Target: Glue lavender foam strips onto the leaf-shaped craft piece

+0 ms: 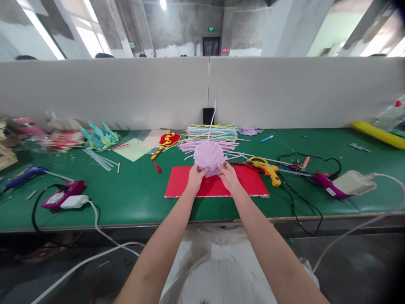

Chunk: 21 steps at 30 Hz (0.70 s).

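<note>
A round pale-purple piece woven from pipe cleaners (209, 155) is held up over a red sheet (247, 182) on the green table (133, 198). My left hand (196, 177) grips its lower left edge with the fingers closed. My right hand (228, 175) pinches its lower right edge. Loose purple pipe cleaners (190, 147) lie just behind it, and a stack of pastel pipe cleaners (211, 131) sits further back.
A yellow glue gun (267, 168) and scissors (300, 165) lie right of the red sheet. A purple glue gun (327, 185) with a white adapter (351, 182) is at right. At left lie another purple glue gun (60, 197), a blue tool (22, 176) and teal paper shapes (99, 136). A white partition (126, 90) backs the table.
</note>
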Each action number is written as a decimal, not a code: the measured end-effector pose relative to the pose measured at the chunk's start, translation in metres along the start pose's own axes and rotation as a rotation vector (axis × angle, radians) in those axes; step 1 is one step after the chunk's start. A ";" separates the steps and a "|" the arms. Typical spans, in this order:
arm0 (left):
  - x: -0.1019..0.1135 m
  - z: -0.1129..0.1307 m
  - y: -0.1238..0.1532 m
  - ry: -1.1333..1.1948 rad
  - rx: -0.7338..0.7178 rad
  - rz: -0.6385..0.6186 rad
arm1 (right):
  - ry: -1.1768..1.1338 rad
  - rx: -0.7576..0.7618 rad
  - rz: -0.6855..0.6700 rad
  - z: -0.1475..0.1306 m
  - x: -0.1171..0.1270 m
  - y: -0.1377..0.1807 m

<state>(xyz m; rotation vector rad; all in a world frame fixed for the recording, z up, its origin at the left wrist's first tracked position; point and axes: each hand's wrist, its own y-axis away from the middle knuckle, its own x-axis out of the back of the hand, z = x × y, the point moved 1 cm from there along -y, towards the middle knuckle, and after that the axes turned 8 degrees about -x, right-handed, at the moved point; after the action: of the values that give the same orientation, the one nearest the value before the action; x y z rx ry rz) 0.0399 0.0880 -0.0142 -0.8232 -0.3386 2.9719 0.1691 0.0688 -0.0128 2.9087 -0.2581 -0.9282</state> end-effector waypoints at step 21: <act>0.004 0.007 -0.002 0.119 0.109 0.116 | 0.007 -0.001 -0.037 -0.001 -0.005 0.006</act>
<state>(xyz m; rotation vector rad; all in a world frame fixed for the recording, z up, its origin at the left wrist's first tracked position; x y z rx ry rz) 0.0331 0.0889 -0.0101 -1.0352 -0.1266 2.9952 0.1646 0.0638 -0.0085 2.9247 -0.2036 -0.9236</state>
